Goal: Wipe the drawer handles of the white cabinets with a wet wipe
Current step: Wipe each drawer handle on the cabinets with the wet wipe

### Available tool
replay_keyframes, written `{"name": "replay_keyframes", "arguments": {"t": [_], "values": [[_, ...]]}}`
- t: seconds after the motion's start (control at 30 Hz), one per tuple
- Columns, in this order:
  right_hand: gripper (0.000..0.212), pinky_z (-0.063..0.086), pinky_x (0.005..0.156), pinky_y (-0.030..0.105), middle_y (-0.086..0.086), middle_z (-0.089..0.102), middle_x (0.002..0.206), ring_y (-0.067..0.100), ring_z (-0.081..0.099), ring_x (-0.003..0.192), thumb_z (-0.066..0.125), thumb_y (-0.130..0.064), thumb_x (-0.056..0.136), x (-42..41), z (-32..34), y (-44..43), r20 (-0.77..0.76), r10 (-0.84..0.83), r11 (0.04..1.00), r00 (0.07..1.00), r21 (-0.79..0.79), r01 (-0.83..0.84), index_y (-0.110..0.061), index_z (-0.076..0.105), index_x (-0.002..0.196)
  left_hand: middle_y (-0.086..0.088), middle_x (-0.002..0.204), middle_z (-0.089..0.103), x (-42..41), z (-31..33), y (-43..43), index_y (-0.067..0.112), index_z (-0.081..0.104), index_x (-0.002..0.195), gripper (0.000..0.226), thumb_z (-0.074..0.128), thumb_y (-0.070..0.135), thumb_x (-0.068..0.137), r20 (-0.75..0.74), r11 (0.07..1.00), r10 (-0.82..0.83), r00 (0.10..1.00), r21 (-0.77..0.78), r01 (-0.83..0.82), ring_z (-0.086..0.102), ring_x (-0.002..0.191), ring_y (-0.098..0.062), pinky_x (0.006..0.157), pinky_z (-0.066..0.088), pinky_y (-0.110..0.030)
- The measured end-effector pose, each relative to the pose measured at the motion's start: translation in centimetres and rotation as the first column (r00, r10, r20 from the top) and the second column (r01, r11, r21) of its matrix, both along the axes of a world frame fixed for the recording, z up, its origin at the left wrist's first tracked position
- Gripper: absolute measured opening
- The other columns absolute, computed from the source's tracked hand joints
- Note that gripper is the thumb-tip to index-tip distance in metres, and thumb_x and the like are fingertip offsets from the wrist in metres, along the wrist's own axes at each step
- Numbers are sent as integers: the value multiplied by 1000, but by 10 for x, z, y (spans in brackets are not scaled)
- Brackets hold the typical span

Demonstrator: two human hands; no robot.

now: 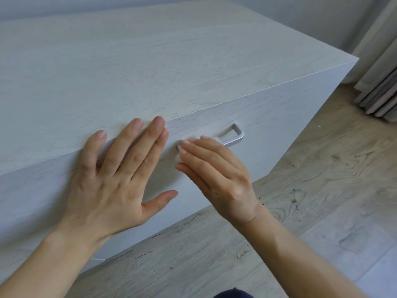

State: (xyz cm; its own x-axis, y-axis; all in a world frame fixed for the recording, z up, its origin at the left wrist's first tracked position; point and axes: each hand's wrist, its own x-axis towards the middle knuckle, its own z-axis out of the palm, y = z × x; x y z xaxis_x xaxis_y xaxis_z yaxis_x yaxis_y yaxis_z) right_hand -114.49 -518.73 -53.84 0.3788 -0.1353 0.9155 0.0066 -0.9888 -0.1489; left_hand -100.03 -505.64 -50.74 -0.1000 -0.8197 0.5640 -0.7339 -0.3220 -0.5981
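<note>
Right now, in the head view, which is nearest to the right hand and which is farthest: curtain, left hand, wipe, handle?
1. wipe, pinched by the right hand.
2. handle, under the wipe.
3. left hand, to the left, on the cabinet.
4. curtain, far right.

- Left hand point(111, 181): flat, back toward the camera, fingers straight and slightly spread, thumb splayed to the right. It holds nothing.
- Left forearm point(43, 261): bare, enters from the lower left corner, wrist straight.
- Right hand point(217, 175): fingers extended and close together, pointing up and left, thumb beneath them. It pinches a wipe point(178, 157) between thumb and fingers.
- Right forearm point(300, 254): bare, enters from the lower right.
- The hands are just beside each other, not touching.
</note>
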Motion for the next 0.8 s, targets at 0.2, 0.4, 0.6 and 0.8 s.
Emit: {"name": "replay_keyframes", "arguments": {"t": [0.2, 0.4, 0.6, 0.8], "values": [[15, 55, 83, 39, 12, 71, 98, 22, 68, 96, 76, -6, 80, -21, 5, -19, -15, -68, 997, 998, -34, 67, 3, 72, 91, -7, 159, 14, 0, 1, 1, 4, 23, 151, 85, 27, 65, 92, 6, 1000, 11, 1000, 4, -11, 3, 147, -20, 117, 0, -42], [16, 54, 87, 41, 16, 70, 101, 26, 67, 99, 75, -2, 80, -12, 0, -7, -33, -49, 998, 998, -29, 48, 5, 72, 93, -7, 158, 16, 0, -1, -1, 3, 25, 150, 84, 29, 63, 92, 11, 1000, -13, 1000, -19, 14, 7, 147, -22, 117, 0, -43], [22, 55, 82, 40, 14, 70, 103, 25, 67, 99, 77, -2, 78, -23, 7, -24, -91, -36, 992, 995, -128, 25, 4, 71, 98, -7, 159, 16, 2, -2, 0, 2, 27, 149, 83, 31, 62, 91, -13, 998, -43, 999, -42, 42, 10, 146, -23, 117, 1, -44], [21, 54, 86, 40, 15, 70, 103, 25, 67, 100, 78, -1, 76, -5, 2, -8, -43, 4, 995, 999, -97, -8, 4, 72, 96, -7, 159, 16, 2, -2, 0, 3, 26, 150, 82, 29, 61, 92, 10, 999, -23, 1000, -25, 24, 8, 147, -21, 117, -1, -42]]}}
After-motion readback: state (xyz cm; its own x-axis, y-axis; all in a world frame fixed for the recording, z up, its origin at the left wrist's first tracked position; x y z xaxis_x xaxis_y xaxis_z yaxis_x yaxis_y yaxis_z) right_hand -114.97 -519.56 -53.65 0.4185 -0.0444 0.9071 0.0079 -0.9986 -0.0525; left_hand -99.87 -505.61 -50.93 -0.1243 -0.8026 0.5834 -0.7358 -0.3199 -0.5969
